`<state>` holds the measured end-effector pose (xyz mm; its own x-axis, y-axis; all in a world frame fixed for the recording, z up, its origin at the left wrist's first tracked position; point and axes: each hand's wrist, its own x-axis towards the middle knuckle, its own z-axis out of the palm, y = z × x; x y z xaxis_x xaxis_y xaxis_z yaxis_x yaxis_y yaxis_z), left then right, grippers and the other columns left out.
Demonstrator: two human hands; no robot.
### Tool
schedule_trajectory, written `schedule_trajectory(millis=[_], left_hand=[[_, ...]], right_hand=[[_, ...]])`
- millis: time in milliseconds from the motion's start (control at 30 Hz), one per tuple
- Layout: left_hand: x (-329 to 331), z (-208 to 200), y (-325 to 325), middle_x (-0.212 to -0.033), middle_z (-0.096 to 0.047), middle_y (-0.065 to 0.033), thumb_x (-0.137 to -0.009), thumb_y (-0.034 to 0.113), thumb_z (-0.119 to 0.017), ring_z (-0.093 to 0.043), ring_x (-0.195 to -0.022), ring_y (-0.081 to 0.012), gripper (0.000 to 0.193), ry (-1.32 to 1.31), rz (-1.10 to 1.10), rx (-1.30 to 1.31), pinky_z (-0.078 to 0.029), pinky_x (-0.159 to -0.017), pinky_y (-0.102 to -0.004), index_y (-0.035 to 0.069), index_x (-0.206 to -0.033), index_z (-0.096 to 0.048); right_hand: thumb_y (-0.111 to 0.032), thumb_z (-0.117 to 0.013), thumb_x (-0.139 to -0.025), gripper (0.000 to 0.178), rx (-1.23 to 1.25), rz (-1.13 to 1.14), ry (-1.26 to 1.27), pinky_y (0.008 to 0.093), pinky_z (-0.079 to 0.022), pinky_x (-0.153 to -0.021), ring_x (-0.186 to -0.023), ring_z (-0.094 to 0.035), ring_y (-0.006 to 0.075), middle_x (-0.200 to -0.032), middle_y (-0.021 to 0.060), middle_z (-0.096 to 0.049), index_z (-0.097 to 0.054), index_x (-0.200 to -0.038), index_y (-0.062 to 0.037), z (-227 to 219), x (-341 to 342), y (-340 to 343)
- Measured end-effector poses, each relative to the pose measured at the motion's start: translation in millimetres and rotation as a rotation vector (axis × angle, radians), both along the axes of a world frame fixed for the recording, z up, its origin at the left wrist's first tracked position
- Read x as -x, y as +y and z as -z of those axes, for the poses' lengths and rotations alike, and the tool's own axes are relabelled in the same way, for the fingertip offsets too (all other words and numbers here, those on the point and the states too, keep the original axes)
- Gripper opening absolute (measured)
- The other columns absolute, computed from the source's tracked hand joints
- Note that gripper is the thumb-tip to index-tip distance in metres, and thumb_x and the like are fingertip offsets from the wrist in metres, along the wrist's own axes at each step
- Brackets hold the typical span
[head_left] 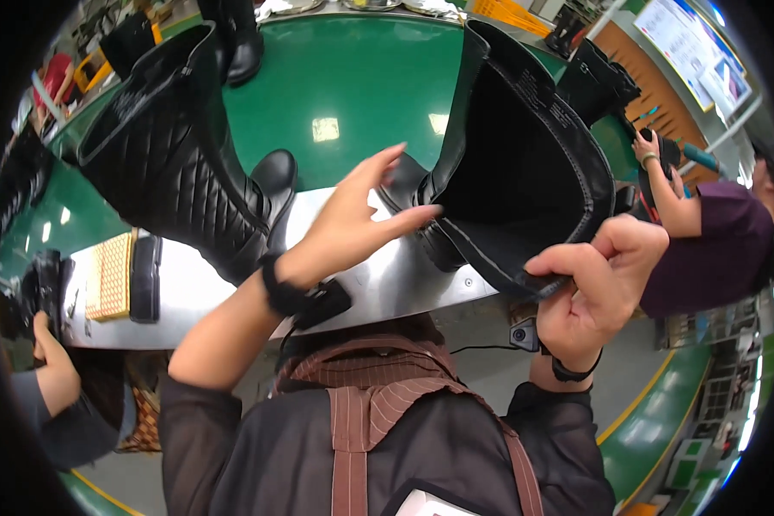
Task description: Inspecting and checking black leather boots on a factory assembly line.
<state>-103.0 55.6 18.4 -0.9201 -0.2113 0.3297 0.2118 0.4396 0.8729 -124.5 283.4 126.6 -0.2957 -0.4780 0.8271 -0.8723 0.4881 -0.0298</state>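
A tall black boot (482, 129) stands at the right of the metal work surface, its shaft spread wide so the dark lining shows. My right hand (598, 284) pinches the near edge of that shaft between thumb and fingers. With fingers stretched out and thumb apart, my left hand (344, 219) reaches toward the boot's other edge. Its thumb tip meets or nearly meets the edge; contact cannot be made out. Left of my left hand stands another tall black boot (172, 155) with a quilted shaft, upright and held by neither hand.
Behind the metal ledge (361, 297) runs a green conveyor belt (353, 86) carrying more black boots (232, 39). A yellow patterned box (109, 277) lies at the left beside a black case (145, 279). Co-workers are on both sides, one in a purple top (714, 249).
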Motion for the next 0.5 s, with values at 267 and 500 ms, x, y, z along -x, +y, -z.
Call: schedule_trajectory(millis=[267,500], left_hand=[[40.3,5.1,34.9,-0.105,-0.059,-0.0246,-0.079,0.011,-0.062,-0.057,-0.099,-0.0415,0.059,0.021,-0.172,0.226,-0.047,-0.084,-0.0459,0.000,-0.132,-0.038],[40.0,13.4,15.5,-0.092,-0.062,-0.0219,-0.083,0.007,-0.051,-0.058,-0.089,-0.0413,0.020,0.039,-0.051,-0.009,-0.046,-0.079,-0.0418,0.001,-0.103,-0.051]], right_hand=[[-0.019,-0.063,-0.062,0.012,0.204,-0.063,-0.188,0.0343,-0.037,-0.086,-0.085,-0.039,0.0175,-0.091,0.0045,-0.031,-0.062,-0.060,-0.0076,10.8,24.3,47.6],[-0.024,-0.067,-0.061,0.017,0.188,-0.116,-0.157,0.0318,-0.036,-0.084,-0.086,-0.040,0.0175,-0.090,0.0047,-0.034,-0.061,-0.060,-0.0083,16.3,39.0,60.0]])
